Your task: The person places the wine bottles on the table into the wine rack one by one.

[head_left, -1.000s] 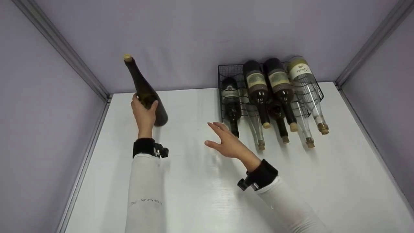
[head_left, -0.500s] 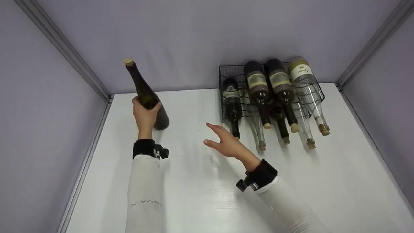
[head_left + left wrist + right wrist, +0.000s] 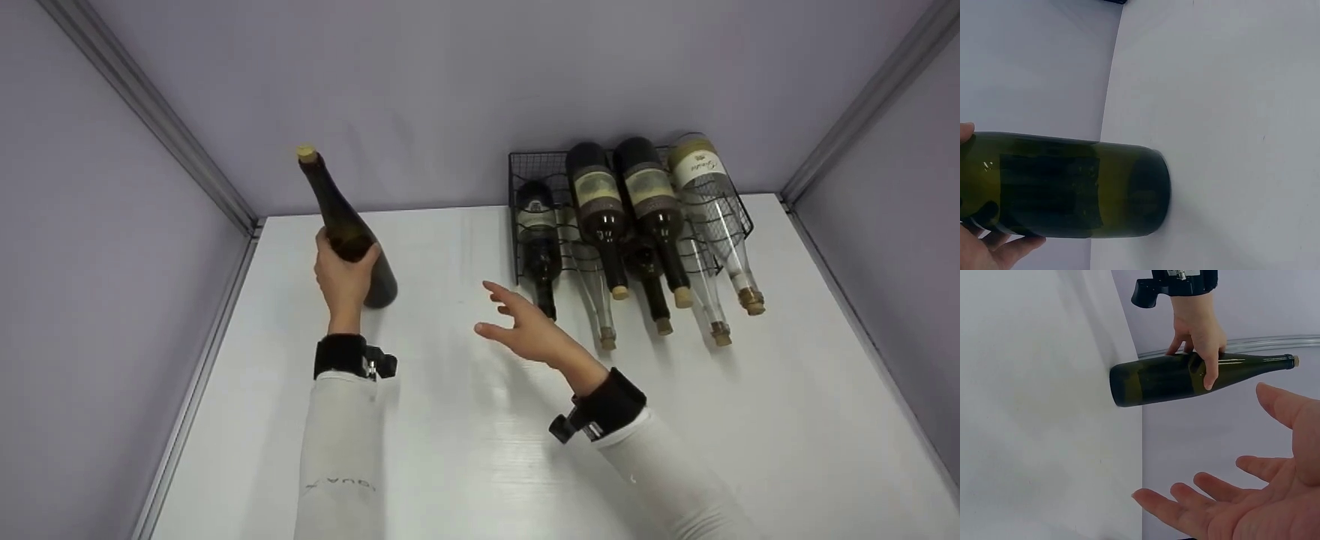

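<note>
My left hand (image 3: 346, 274) grips a dark green wine bottle (image 3: 341, 217) round its upper body, at the left of the table. The bottle stands close to upright, its corked neck up; in the left wrist view its base (image 3: 1154, 191) is at the white surface, though I cannot tell whether it bears its weight there. Over the middle of the table hovers my right hand (image 3: 529, 330), fingers spread, holding nothing. Nearest to it is the neck of a dark bottle (image 3: 538, 255) lying in the black wire rack (image 3: 512, 217).
Several corked bottles lie in two layers in the rack at the back right, necks toward me. Two dark labelled bottles (image 3: 598, 187) and a clear bottle (image 3: 709, 187) are on top. Clear necks (image 3: 596, 300) stick out below. Grey walls enclose the white table (image 3: 450, 420).
My left hand and the bottle have shifted slightly right and toward me, with the grip kept. The right hand stays nearly in place, its fingers moving a little.
</note>
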A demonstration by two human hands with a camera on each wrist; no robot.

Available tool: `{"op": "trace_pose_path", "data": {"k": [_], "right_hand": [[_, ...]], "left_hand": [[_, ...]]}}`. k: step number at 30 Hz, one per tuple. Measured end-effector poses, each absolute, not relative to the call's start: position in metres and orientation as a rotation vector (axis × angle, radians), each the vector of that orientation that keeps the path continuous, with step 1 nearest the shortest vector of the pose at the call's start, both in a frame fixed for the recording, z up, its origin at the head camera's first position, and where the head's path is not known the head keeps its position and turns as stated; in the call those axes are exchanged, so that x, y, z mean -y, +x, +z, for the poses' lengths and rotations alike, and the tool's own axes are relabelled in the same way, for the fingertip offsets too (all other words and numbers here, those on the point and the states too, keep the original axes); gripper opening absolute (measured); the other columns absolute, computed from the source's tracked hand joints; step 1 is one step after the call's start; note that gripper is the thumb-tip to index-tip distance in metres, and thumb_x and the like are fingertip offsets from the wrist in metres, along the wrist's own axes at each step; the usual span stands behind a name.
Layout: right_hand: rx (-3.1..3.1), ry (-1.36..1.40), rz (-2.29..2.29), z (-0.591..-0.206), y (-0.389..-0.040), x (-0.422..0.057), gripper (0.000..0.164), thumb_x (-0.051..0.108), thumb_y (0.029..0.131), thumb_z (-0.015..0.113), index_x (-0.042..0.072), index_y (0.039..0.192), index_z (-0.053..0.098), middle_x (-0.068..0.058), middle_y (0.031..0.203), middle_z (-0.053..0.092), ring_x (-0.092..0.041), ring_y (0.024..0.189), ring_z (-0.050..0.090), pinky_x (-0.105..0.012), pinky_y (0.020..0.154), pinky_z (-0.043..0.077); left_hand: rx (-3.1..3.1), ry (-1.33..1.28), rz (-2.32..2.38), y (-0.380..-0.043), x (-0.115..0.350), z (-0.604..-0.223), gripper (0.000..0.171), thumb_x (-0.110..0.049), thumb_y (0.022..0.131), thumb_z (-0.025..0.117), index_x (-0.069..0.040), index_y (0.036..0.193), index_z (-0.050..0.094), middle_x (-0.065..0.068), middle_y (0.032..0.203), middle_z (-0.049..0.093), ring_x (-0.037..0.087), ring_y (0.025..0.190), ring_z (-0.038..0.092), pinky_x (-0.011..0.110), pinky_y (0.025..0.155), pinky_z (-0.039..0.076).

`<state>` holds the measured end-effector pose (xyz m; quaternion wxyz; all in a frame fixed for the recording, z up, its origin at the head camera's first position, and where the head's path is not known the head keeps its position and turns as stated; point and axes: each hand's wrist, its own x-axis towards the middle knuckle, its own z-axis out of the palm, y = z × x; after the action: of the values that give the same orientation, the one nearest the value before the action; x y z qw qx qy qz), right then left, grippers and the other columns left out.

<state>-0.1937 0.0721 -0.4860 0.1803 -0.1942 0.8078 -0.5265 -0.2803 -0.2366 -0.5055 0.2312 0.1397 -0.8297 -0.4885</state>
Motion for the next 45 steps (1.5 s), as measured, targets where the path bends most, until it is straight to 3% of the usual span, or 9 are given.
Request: {"op": "trace_pose_path", "data": {"k": [13,20,26,39,45], "right_hand": [[-2.180,-0.572,-1.570,-0.479,-0.195,-0.077,0.080,0.034,0.093,0.069,0.020,0.157,0.024,-0.014,0.155,0.030,-0.035,0.138,0.037,-0.050,0.105,0.038],[-2.063,-0.514,-1.662,-0.475,-0.196,-0.077,0.081,0.031,0.092,0.071,0.022,0.157,0.024,-0.015,0.152,0.031,-0.034,0.133,0.043,-0.046,0.090,0.051],[-2.025,-0.516,-1.710,-0.476,-0.197,-0.075,0.080,0.026,0.092,0.072,0.019,0.156,0.026,-0.017,0.148,0.035,-0.032,0.127,0.051,-0.044,0.085,0.054],[-1.810,-0.468,-1.893,-0.470,-0.195,-0.074,0.083,0.016,0.091,0.073,0.011,0.156,0.021,-0.020,0.142,0.042,-0.035,0.111,0.062,-0.048,0.082,0.055],[-1.859,-0.460,-1.972,-0.466,-0.194,-0.075,0.079,0.014,0.089,0.075,0.008,0.153,0.030,-0.023,0.140,0.042,-0.036,0.107,0.065,-0.047,0.082,0.055]], "left_hand": [[2.237,0.110,-1.221,-0.264,0.211,-0.514,0.074,-0.022,0.076,0.086,-0.006,0.139,0.050,0.011,0.131,0.058,0.027,0.121,0.054,0.044,0.102,0.040],[2.231,-0.094,-1.035,-0.257,0.198,-0.522,0.066,-0.016,0.074,0.087,-0.003,0.131,0.056,0.012,0.127,0.061,0.028,0.118,0.056,0.044,0.102,0.041],[2.223,-0.203,-0.877,-0.254,0.191,-0.532,0.066,-0.011,0.070,0.089,-0.005,0.127,0.058,0.012,0.126,0.061,0.030,0.118,0.056,0.046,0.100,0.044],[2.241,-0.347,-0.749,-0.248,0.181,-0.542,0.066,-0.006,0.066,0.090,-0.005,0.126,0.062,0.016,0.129,0.058,0.033,0.122,0.052,0.046,0.106,0.037],[2.235,-0.440,-0.618,-0.248,0.183,-0.546,0.071,-0.005,0.060,0.093,-0.008,0.124,0.064,0.016,0.129,0.059,0.036,0.124,0.051,0.053,0.107,0.035]]}}
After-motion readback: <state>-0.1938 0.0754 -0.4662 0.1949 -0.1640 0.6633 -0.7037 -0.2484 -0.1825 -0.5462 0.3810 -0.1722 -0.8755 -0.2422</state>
